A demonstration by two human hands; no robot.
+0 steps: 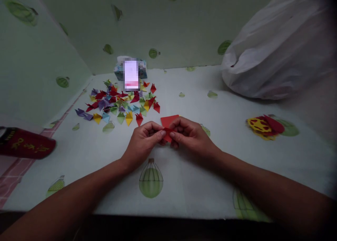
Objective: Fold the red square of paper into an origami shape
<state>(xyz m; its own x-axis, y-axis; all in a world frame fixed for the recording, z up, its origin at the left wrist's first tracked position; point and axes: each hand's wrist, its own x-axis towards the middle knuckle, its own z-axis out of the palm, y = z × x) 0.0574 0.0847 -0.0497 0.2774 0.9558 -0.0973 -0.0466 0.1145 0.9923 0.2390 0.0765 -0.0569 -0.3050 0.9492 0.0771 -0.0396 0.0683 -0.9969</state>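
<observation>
Red paper (167, 137), a small piece, was held between two bare hands near the middle of the tabletop (184, 184). The left hand (143, 137) and the right hand (193, 135) faced each other, thumbs on top, and the fingers (157, 138) of both pinched the paper from its two sides; this close grip probably steadied it and let the thumbs press on it. An orange-red square (169, 120) showed just beyond the fingers; whether it joined the held piece could not be told.

Farther off to the left, many small folded paper shapes (129, 118) in red, purple, yellow, green and blue lay scattered, seemingly kept aside to leave the hands room. Behind them a lit phone (131, 72) stood upright before a tissue box (144, 70), likely propped there to face the person. Well apart on the right were a yellow and red bundle (259, 125) and a bulging white plastic bag (263, 62).
</observation>
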